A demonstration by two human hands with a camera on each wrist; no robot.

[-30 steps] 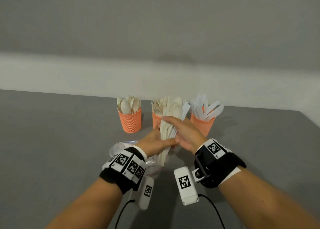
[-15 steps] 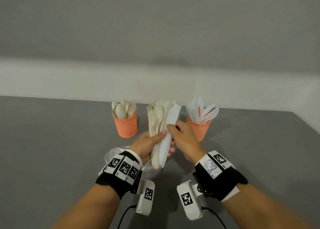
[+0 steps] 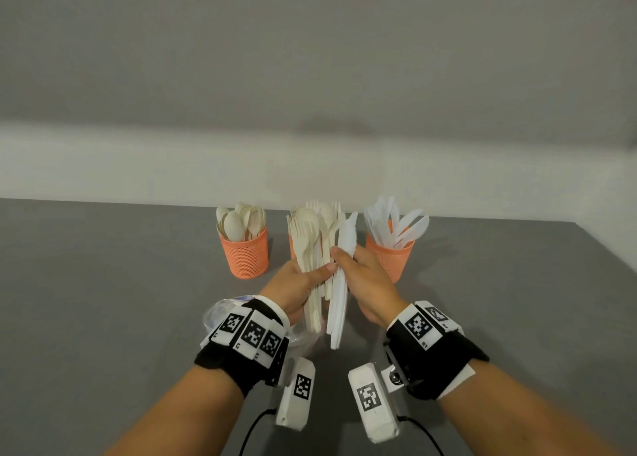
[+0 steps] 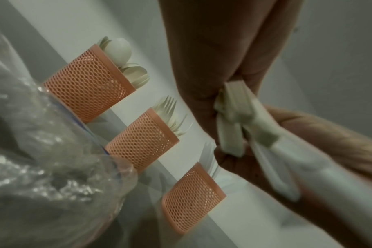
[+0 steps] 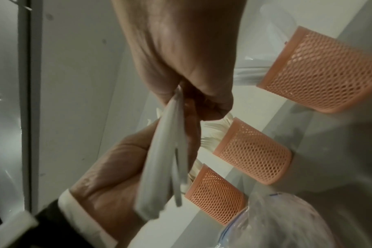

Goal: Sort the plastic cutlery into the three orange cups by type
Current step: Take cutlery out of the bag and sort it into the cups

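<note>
Three orange mesh cups stand in a row at the back of the grey table (image 3: pixel 103 283). The left cup (image 3: pixel 245 254) holds spoons, the middle cup (image 4: pixel 141 140) holds forks and is mostly hidden behind the hands in the head view, and the right cup (image 3: pixel 391 255) holds white knives. My left hand (image 3: pixel 293 283) grips an upright bundle of cream forks and spoons (image 3: pixel 312 249). My right hand (image 3: pixel 362 276) pinches a few white knives (image 3: pixel 339 304) at the bundle's right side, slightly apart from it. The knife handles (image 5: pixel 159 167) hang below my right fingers.
A crumpled clear plastic bag (image 3: pixel 220 314) lies on the table under my left wrist, in front of the cups. A pale wall ledge (image 3: pixel 138 166) runs behind the table. The table's right edge (image 3: pixel 613 266) slants away past the knife cup.
Both hands have drawn the bundle back from the cups. My right hand has gone from clasping the whole bundle to pinching the white knives and easing them off to the right.
</note>
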